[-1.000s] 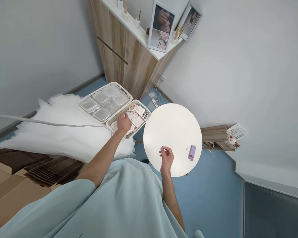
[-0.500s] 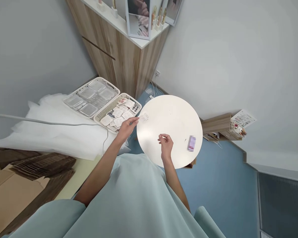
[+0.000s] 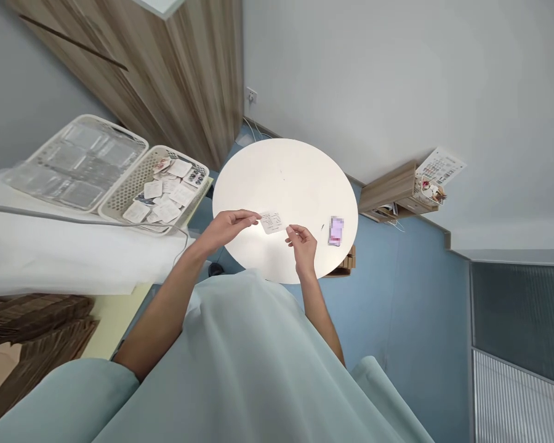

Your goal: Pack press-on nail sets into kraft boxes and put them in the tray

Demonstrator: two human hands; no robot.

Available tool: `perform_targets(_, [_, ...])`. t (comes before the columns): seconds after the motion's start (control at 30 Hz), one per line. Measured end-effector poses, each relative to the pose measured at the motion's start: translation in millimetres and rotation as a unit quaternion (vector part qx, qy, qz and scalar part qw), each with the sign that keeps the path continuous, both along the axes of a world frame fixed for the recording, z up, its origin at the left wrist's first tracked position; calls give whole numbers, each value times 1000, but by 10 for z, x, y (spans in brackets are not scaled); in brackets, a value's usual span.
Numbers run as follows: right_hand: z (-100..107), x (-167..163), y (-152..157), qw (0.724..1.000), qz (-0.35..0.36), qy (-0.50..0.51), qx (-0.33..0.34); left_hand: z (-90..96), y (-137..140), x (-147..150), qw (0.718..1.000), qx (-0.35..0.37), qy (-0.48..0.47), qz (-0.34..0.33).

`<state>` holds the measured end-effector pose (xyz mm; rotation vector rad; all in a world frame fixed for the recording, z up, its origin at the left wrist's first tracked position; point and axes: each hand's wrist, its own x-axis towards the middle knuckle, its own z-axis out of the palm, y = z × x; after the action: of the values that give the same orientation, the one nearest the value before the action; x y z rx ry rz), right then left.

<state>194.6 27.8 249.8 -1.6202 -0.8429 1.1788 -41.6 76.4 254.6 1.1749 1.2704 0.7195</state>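
Note:
Between my hands, above the round white table (image 3: 277,166), is a small white card (image 3: 272,222) with rows of dark print. My left hand (image 3: 228,229) pinches its left edge between thumb and fingers. At the card's right corner, the thumb and forefinger of my right hand (image 3: 303,245) close together on the edge, the other fingers curled. To the left, a white plastic basket (image 3: 124,187) holds several similar white cards or packets (image 3: 166,195).
A second basket (image 3: 141,136) with clear plastic boxes stands beside the first. On the table's right lie a blurred purple item (image 3: 336,231) and a small dark object (image 3: 322,227). A grey cable (image 3: 74,216) crosses the left side. A wooden cabinet (image 3: 189,80) stands behind.
My right hand has come to the card's right corner and closed on it. The card now shows its print more clearly between both hands. The view has shifted, with the baskets appearing larger.

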Motion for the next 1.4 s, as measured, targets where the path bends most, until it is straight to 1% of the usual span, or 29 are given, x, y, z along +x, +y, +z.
perform_targets(0.2, [-72, 172, -50, 999, 25, 15, -22, 57, 19, 216, 1000, 9, 10, -10])
perform_targets(0.4, [-132, 160, -57, 997, 77, 31, 5, 21, 3, 314, 999, 13, 1, 53])
perform_targets(0.53, [-152, 120, -47, 995, 93, 38, 13, 18, -1, 277, 999, 28, 15, 43])
perform_targets(0.67, [-114, 74, -47, 991, 116, 61, 15, 59, -16, 207, 998, 40, 28, 35])
perform_targets(0.83, [-49, 25, -58, 988, 108, 107, -6, 158, -76, 128, 1000, 18, -24, 7])
perform_targets(0.93, [-48, 35, -38, 990, 90, 107, -8, 189, -115, 83, 999, 13, -37, -5])
perform_targets(1.03, [-47, 58, 18, 993, 72, 91, 6, 162, -156, 60, 999, 8, -30, -16])
perform_targets(1.13, [-13, 66, 99, 994, 65, 80, 26, 97, -212, 68, 999, -1, -36, -10])
perform_targets(1.27, [54, 38, 193, 996, 71, 48, 32, 22, -312, 93, 998, -20, -55, -1])
perform_targets(1.4, [93, -1, 223, 995, 83, 31, 39, -23, -392, 71, 997, -38, -70, 8])
